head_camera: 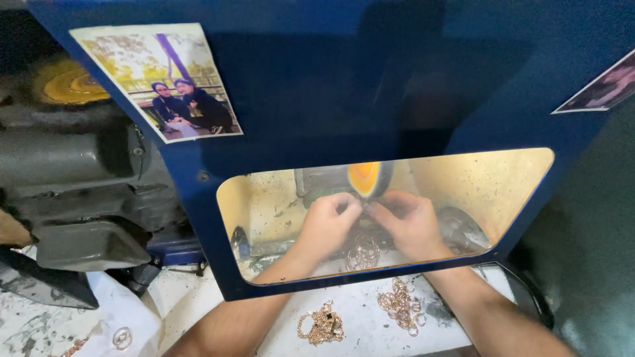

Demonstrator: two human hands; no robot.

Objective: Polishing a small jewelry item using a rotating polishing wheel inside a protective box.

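Through the clear window of a blue machine hood (331, 99) I see both my hands. My left hand (329, 221) and my right hand (407, 221) meet fingertip to fingertip just under a spinning orange-yellow polishing wheel (366, 177). They pinch a small piece together against the wheel; the piece itself is too small to make out. A bunch of gold rings (362, 252) hangs below the hands, inside the hood.
On the white bench in front lie two heaps of gold jewellery (322, 325) (399, 305) and a single ring (122, 338). A grey motor housing (79, 192) sits to the left. Two photographs (159, 79) (598, 89) are stuck on the hood.
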